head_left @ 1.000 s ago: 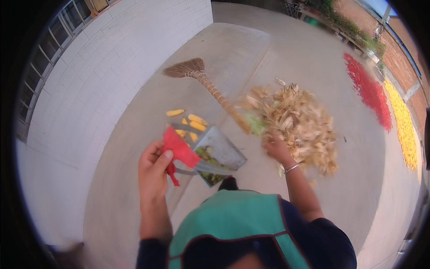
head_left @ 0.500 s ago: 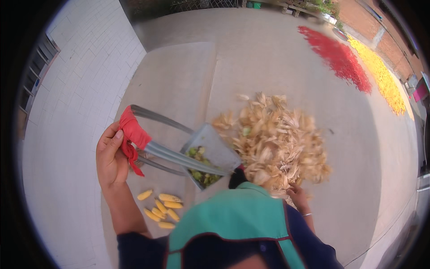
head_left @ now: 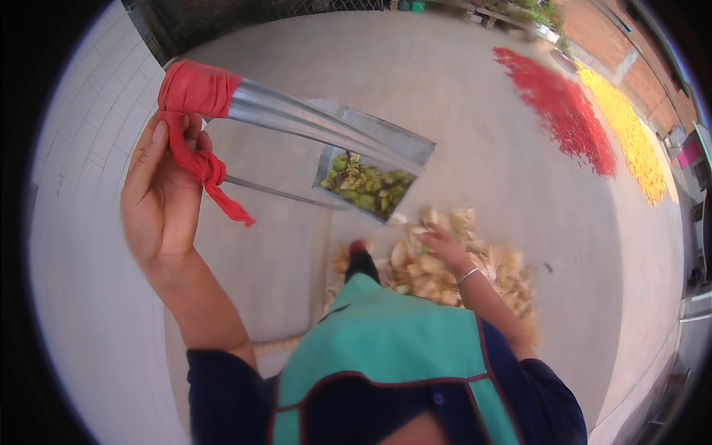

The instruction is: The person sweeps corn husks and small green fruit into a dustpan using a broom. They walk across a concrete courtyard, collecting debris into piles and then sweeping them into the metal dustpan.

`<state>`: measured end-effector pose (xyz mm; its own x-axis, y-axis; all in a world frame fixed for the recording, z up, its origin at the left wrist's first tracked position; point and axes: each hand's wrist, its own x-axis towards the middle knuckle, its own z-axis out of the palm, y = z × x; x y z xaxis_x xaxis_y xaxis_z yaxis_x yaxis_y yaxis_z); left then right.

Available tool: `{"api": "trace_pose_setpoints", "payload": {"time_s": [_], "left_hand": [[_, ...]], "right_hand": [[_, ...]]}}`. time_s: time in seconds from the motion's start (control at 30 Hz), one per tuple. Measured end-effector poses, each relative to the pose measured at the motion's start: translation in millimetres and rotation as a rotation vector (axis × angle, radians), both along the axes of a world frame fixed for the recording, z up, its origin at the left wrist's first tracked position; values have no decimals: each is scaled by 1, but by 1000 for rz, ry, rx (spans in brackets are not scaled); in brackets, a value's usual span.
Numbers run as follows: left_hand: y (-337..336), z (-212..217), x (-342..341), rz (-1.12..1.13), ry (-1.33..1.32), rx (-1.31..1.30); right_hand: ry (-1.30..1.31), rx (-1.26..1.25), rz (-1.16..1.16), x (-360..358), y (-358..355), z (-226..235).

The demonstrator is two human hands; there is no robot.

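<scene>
So, biggest thing here is the concrete yard floor (head_left: 475, 96) filling most of the frame, with a white tiled wall (head_left: 81, 245) down the left side. Upper right there's a red strip of drying stuff (head_left: 564, 111) and a yellow strip (head_left: 630, 141) next to it. Lower middle is a heap of dry corn husks (head_left: 445, 267), a bit blurry. The metal dustpan (head_left: 374, 167) hangs in the air at center-top, holding green and yellowish scraps (head_left: 363, 189). Its long handle runs to the upper left, wrapped in red cloth (head_left: 194, 89). Left hand (head_left: 163, 200) is clenched around that cloth grip. Right hand (head_left: 445, 245) is down in the husks, bracelet on the wrist; can't tell whether it's grabbing any.
</scene>
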<state>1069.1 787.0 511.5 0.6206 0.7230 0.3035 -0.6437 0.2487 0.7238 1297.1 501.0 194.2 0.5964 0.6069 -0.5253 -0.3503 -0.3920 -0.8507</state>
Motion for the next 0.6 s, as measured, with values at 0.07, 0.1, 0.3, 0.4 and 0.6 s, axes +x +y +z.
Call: {"api": "trace_pose_setpoints", "payload": {"time_s": [0.07,0.1,0.3,0.4,0.6], "left_hand": [[47,9,68,-115,-11,33],[69,15,103,-171,-17,48],[181,74,299,-481,-49,105],[226,101,392,-587,-23,147],[322,34,578,-285,37,378]], "right_hand": [[98,19,-91,67,59,-19],[146,27,-136,102,85,-24],[211,154,-258,262,222,-19],[219,232,-348,342,281,-26],[279,274,-446,520,401,-22]]}}
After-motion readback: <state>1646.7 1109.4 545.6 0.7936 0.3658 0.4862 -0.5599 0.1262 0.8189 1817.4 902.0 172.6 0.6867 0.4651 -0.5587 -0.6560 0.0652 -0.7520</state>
